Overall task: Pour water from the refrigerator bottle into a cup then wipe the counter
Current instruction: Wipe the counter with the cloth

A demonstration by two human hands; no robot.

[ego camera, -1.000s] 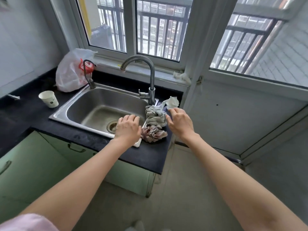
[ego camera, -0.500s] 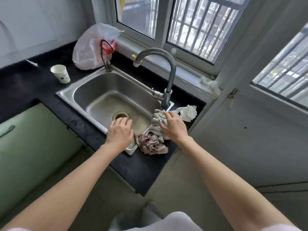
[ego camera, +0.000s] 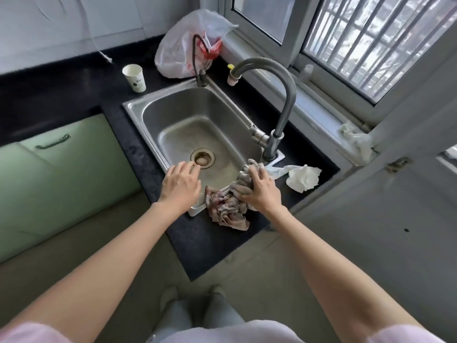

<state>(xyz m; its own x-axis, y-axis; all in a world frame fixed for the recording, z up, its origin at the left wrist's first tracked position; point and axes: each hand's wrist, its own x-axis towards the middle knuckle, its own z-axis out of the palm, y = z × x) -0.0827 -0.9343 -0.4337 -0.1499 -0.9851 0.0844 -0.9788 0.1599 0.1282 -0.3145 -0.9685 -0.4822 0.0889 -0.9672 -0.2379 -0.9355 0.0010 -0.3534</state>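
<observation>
A crumpled grey and pink cloth lies over the near right corner of the steel sink and onto the black counter. My right hand grips the cloth's upper part with curled fingers. Beside it, my left hand hovers over the sink's front rim, fingers relaxed and holding nothing. A white paper cup stands upright on the counter left of the sink's far corner. No bottle is in view.
A tall grey faucet arches over the sink's right side. A crumpled white tissue lies right of the cloth. A white plastic bag sits behind the sink by a thin black tap. Green cabinets stand below left.
My right hand has moved from beside the cloth onto it and closed around it. The left hand has lifted off the sink rim a little. The view tilted further down.
</observation>
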